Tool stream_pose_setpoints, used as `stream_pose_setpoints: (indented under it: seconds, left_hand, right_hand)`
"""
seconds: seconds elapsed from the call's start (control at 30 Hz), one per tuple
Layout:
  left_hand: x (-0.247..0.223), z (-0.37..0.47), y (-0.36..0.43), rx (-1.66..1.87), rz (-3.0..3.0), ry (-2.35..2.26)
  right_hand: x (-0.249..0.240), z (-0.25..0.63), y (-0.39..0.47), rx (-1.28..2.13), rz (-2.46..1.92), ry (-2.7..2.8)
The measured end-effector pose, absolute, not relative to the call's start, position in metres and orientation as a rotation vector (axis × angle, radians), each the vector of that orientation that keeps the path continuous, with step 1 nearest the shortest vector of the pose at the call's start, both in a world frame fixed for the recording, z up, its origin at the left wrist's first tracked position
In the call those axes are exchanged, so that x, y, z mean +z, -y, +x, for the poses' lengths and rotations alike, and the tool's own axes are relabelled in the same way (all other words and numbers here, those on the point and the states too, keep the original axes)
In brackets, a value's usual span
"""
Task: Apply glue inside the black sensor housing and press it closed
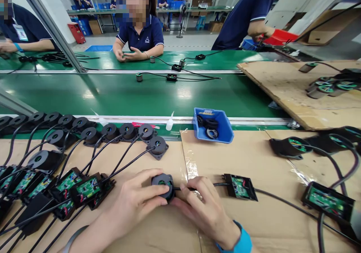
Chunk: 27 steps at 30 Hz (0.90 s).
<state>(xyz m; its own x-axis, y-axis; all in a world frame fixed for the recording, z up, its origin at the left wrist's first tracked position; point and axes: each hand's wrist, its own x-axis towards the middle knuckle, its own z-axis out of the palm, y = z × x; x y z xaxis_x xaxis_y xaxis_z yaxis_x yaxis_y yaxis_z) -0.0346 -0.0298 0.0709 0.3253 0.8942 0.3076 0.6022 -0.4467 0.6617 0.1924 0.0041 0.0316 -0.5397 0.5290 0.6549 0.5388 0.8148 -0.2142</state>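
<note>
My left hand is closed around a round black housing above the cardboard. Just right of it, my right hand pinches the black cable that leaves the housing's side. That cable runs right to an open black box with a green circuit board, lying on the cardboard. To the left, several finished-looking black housings stand in rows, their cables leading to open boxes with circuit boards.
A blue bin with black parts sits at the cardboard's far edge, near a small white bottle. Beyond runs a green conveyor. More housings and a box lie right. A person sits opposite.
</note>
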Motion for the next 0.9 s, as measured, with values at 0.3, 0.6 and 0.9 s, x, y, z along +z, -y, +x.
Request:
stream_pose_setpoints:
  seconds: [0.3,0.6,0.9]
  left_hand:
    - [0.0753,-0.0314,0.0240,0.919,2.275,-1.263]
    - [0.0752,-0.0311,0.0232,0.842,2.325,-1.226]
    - [0.0674,-0.0265,0.0281,0.773,2.526,-1.341]
  right_hand:
    - [0.0339,0.1919,-0.0051,0.020,-0.798,2.221]
    - [0.0324,0.1921,-0.0061,0.074,-0.804,2.205]
    - [0.0304,0.1942,-0.0040,0.093,-0.798,2.207]
